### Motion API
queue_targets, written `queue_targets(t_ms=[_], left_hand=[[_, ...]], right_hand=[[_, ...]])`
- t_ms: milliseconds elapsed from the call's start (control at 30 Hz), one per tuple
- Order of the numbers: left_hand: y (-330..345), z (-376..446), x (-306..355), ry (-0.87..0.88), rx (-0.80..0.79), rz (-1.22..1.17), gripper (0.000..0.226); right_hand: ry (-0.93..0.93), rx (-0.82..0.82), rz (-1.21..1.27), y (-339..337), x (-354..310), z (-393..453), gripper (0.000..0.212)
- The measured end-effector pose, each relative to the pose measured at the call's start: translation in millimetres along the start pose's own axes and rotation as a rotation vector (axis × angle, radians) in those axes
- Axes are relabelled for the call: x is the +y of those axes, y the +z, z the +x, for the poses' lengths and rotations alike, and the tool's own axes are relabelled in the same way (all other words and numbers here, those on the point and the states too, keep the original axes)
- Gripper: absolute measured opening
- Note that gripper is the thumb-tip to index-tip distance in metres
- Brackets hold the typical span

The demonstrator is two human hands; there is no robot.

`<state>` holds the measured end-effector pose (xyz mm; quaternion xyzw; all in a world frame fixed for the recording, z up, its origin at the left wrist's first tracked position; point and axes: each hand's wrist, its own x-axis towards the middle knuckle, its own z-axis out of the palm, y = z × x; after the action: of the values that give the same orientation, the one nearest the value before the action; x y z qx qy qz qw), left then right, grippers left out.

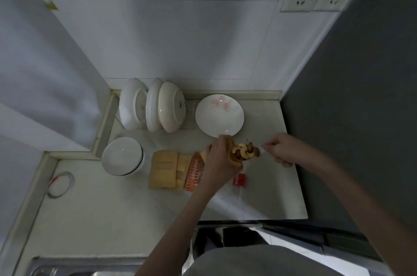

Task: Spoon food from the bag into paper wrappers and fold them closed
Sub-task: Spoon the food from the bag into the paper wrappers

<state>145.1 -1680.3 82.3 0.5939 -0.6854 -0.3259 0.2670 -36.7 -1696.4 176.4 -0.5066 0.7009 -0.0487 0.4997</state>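
Observation:
My left hand holds an open brown paper wrapper above the counter. My right hand grips a white spoon heaped with mixed nuts, its bowl right at the wrapper's mouth. A clear plastic bag with a red label lies on the counter below the hands. Left of my left hand lies a stack of tan paper wrappers beside an orange patterned packet.
A white plate with a pink flower print sits behind the hands. Upright white dishes fill a rack at the back left, stacked white bowls stand in front of it. A dark tall appliance walls off the right. A sink edge shows at bottom left.

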Motion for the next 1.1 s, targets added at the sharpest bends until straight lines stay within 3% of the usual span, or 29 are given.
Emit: queue_targets(t_ms=[433, 600, 800, 967, 1100], left_hand=[[5, 11, 18, 0.139, 0.036, 0.075, 0.04], [5, 9, 22, 0.145, 0.088, 0.038, 0.033], [4, 5, 22, 0.118, 0.103, -0.034, 0.032], [3, 2, 20, 0.093, 0.094, -0.116, 0.05], [3, 1, 15, 0.004, 0.048, -0.16, 0.056]], right_hand=[[0.004, -0.019, -0.333, -19, -42, -14, 0.025], [0.013, -0.027, -0.426, -20, -58, -18, 0.013], [-0.114, 0.047, -0.571, -12, -71, -24, 0.047], [-0.196, 0.052, -0.538, -13, -70, -30, 0.052], [-0.15, 0.076, -0.473, -27, -64, -35, 0.031]])
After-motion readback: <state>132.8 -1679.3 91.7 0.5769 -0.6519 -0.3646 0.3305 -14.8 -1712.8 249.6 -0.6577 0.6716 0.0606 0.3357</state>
